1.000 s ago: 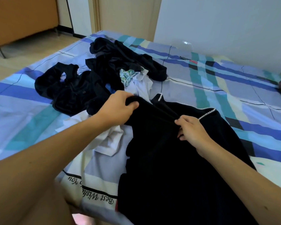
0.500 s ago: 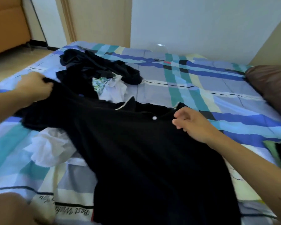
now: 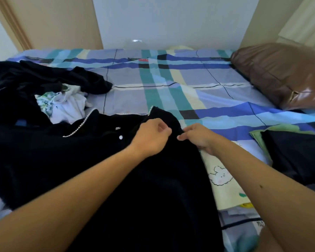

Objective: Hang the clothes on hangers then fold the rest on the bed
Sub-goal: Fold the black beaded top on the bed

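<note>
On plaid bed (image 3: 189,91), black pearl-trimmed top (image 3: 62,151) lies spread flat. Right hand (image 3: 198,138) fingers pinch its shoulder edge; left hand (image 3: 151,139) fingers curled beside, hold unclear. Step: laying out garment. Next likely needs hanger, none visible.

1 brown glossy pillow (image 3: 280,75) lies at right, toward the far corner. Pale wall (image 3: 162,20) behind, flanked by 2 beige panels (image 3: 62,22).
</note>
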